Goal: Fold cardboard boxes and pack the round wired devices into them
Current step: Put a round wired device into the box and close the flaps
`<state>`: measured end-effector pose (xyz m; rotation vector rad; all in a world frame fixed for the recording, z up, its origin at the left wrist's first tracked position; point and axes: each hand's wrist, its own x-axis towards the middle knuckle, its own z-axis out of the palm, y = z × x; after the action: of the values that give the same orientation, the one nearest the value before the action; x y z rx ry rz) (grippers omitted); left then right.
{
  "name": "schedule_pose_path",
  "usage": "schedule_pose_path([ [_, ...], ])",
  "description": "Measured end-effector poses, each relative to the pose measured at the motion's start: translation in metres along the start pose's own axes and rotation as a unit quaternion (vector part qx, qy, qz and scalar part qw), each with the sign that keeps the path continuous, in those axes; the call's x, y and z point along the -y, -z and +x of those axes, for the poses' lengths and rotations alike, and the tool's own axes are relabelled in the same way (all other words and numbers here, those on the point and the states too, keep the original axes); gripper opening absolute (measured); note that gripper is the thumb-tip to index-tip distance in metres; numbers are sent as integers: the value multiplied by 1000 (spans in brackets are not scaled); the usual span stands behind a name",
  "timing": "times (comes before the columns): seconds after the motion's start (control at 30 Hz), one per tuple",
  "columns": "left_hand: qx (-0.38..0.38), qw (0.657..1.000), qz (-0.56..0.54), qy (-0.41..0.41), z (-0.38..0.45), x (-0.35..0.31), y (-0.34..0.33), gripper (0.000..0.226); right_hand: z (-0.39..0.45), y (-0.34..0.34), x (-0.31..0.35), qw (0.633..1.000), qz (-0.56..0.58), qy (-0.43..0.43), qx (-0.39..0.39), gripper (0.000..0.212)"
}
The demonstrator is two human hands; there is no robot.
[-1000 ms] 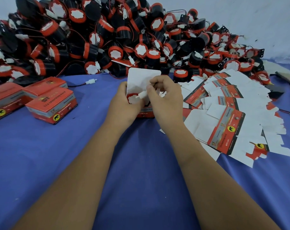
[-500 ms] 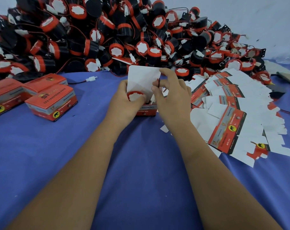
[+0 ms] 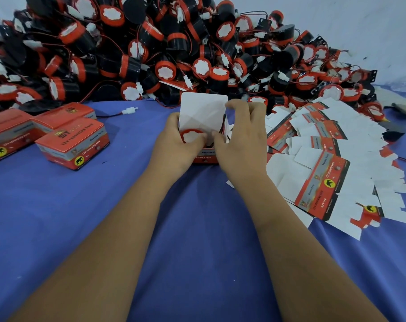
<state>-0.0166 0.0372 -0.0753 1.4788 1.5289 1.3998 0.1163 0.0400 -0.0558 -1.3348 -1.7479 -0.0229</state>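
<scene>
Since the device (image 3: pixel 192 136) sits in the box (image 3: pixel 203 159) between both hands, left hand (image 3: pixel 174 145) grips the box, right hand (image 3: pixel 240 140) pinches the wire (image 3: pixel 223 126), lid (image 3: pixel 203 110) upright behind.

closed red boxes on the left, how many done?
3, clustered at the table's left: nearest box in front, one behind it, one at the frame edge, partly cut off. More may lie out of frame.

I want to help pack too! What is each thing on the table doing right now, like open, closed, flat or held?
Open box: lid flap up, held by both hands.
Device in box: sitting inside, red rim showing.
Left hand: grips the box.
Right hand: pinches the wires at the box's edge.
Finished boxes: closed.
Flat boxes: unfolded, stacked loosely.
Device pile: unpacked, heaped.
</scene>
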Motion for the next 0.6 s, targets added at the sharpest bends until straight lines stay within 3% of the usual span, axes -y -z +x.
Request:
schedule_pose_path([
  [0.1,-1,1000,0,2,0,0,0,42,1,3,-4,999,11,-21,27,41],
  [0.43,5,1000,-3,14,2,-1,-1,42,-3,2,-5,996,-1,33,88,19],
  [0.6,10,999,-17,25,3,-1,0,36,-4,-3,-5,998,16,26,63,17],
])
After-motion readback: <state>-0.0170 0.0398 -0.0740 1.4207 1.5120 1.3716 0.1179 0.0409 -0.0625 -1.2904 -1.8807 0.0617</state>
